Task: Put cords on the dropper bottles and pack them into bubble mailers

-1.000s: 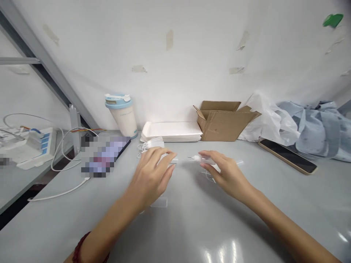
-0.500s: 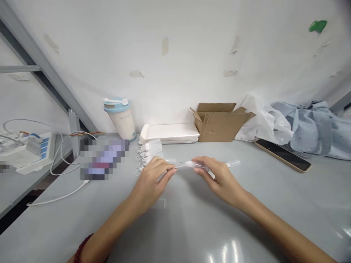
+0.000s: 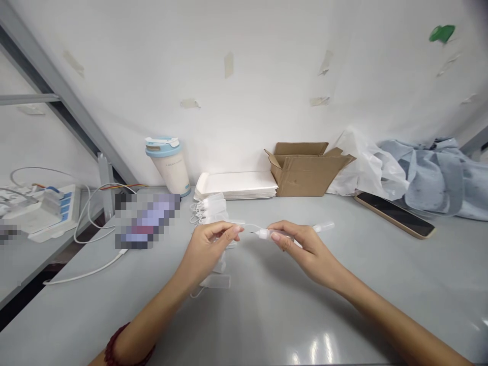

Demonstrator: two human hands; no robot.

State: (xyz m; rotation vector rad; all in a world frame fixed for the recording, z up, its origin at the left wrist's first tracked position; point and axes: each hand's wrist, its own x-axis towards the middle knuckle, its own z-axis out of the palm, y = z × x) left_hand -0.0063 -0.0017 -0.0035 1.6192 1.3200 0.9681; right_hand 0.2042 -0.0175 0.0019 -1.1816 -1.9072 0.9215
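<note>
My right hand (image 3: 301,244) is closed around a small clear needle-tip bottle (image 3: 263,234), lying nearly level with its thin dark needle toward the left. A thin white strap (image 3: 253,225) arcs from the bottle's neck to my left hand (image 3: 215,241). Thumb and fingers of that hand pinch the strap's end; any cap there is mostly hidden. Several similar bottles (image 3: 214,204) with looped straps lie in a row behind and beneath my left hand, partly covered by it. Another clear bottle (image 3: 324,226) lies just beyond my right hand.
White flat boxes (image 3: 240,185) are stacked by the wall beside an open cardboard box (image 3: 305,175). A blue-lidded cup (image 3: 170,168) and a blurred device (image 3: 148,221) stand left. On the right are a phone (image 3: 394,216), a plastic bag (image 3: 369,162) and a blue cloth bag (image 3: 434,178).
My left hand has drawn slightly away from the needle, and the strap now bows upward instead of running straight. My right hand keeps its hold on the bottle.
</note>
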